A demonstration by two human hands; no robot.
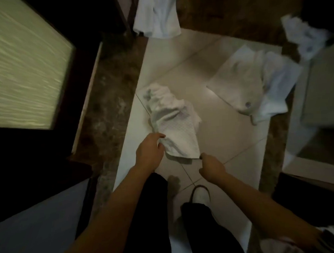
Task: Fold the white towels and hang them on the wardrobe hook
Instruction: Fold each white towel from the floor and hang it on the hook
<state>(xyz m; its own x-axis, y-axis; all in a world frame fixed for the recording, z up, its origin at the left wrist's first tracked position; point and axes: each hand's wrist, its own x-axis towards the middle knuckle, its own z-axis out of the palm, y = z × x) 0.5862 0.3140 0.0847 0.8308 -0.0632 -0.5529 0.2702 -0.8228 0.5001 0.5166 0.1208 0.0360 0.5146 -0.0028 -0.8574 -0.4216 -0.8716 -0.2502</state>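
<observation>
Towel (pixel 171 124) lies crumpled on the tiled floor (pixel 219 128) just ahead of your feet, and you have both hands at its near end, which looks like the way to lift it and shake it flat before any fold. Your left hand (pixel 150 154) sits at the near left corner with the fingers curled onto the cloth; the thumb side is blurred, so you cannot tell from here whether it grips or only touches. Your right hand (pixel 211 165) pinches the near right corner between thumb and fingertips, the rest of the hand closed behind it. Holding the two near corners apart keeps that edge taut, so the near part lies fairly flat while the far part stays bunched in folds

The towel's long axis runs away from you and a little to the left, from the edge in your hands toward the rumpled far end. It points roughly along the tile joint beneath it

Other white cloths lie well apart: one hanging at the top (pixel 157 15) and one on the floor to the right (pixel 256 84). No wardrobe hook shows in this view
</observation>
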